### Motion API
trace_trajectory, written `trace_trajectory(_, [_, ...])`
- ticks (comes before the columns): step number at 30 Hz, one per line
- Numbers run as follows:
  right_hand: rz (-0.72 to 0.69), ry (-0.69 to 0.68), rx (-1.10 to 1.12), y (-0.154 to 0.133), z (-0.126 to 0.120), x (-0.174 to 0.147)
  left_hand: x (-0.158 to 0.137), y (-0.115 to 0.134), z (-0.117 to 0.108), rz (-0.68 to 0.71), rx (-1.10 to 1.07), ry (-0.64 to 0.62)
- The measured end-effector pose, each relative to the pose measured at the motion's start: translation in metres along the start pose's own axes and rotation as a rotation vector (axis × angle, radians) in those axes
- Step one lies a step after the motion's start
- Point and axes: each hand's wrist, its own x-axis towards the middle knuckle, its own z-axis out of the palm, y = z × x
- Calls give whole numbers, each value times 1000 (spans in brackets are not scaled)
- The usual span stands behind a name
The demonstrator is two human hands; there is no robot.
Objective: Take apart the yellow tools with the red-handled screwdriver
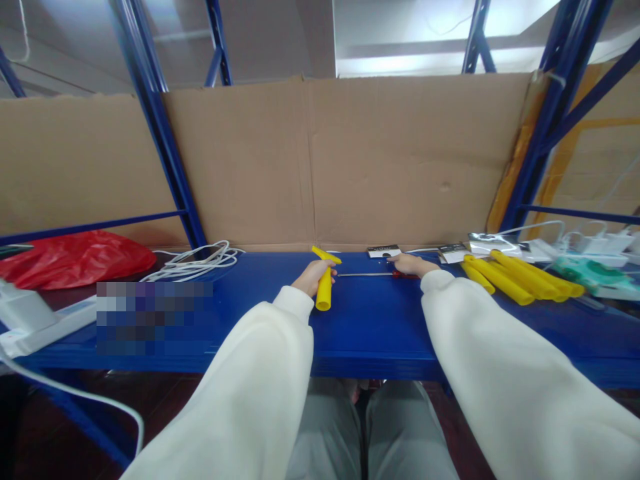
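My left hand (312, 277) is closed around a yellow T-shaped plastic piece (324, 293), whose hollow round handle points toward me and whose narrow crossbar lies at the far end. On the blue tabletop, my right hand (411, 263) has its fingertips drawn together beside a few tiny metallic bits, too small to name. Whether one of them is between the fingers is hidden. A screwdriver (367, 274) lies along the lower edge of that hand, its thin metal shaft pointing left toward the yellow piece. The palm partly covers its red handle (399, 274).
A small black-and-white packet (384, 251) lies just beyond my right hand. Several yellow tubes (520, 280) and white chargers (605, 243) are at the right. Coiled white cable (200, 262), a red plastic bag (80, 259) and a power strip (55, 327) lie left. Cardboard (400, 160) stands behind.
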Motion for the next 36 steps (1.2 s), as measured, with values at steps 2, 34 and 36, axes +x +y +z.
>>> trace_trajectory(2, [1, 12, 3, -1, 0, 0, -1, 0, 0, 11, 6, 8])
trace_trajectory(34, [-269, 50, 175, 35, -1, -34, 19, -13, -11, 118, 293, 214])
trace_trajectory(36, [-292, 67, 193, 37, 3, -31, 20, -13, -11, 115, 303, 218])
